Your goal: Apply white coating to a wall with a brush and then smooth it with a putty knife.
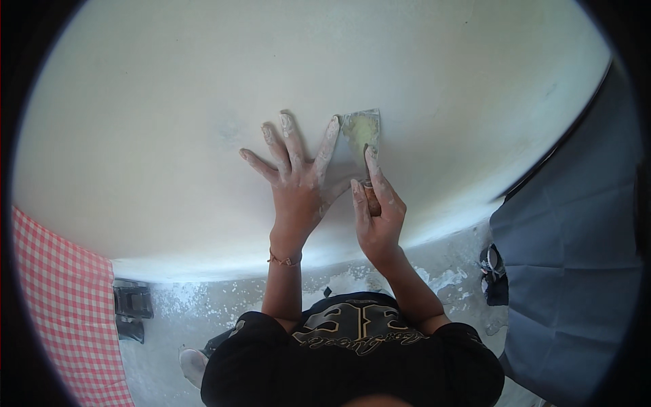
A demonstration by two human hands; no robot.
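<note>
My left hand [296, 178] lies on the pale wall [169, 102], fingers spread wide and coated with white paste or dust. Its index fingertip is right by the top left corner of a putty knife's blade. My right hand [381, 227] grips that putty knife [361, 132] by its brown handle, with the index finger stretched along the blade's base. The metal blade points up, seemingly against the wall, and has yellowish-white filler smeared over it. To the left of my left hand, a faint greyish patch [232, 132] marks the wall.
A red-and-white checked cloth [64, 292] hangs at the lower left, beside a dark object [133, 302] on the floor. On the right hangs a grey-blue cloth [566, 271], with dark shoes [494, 271] next to it. White splashes speckle the grey floor [196, 319].
</note>
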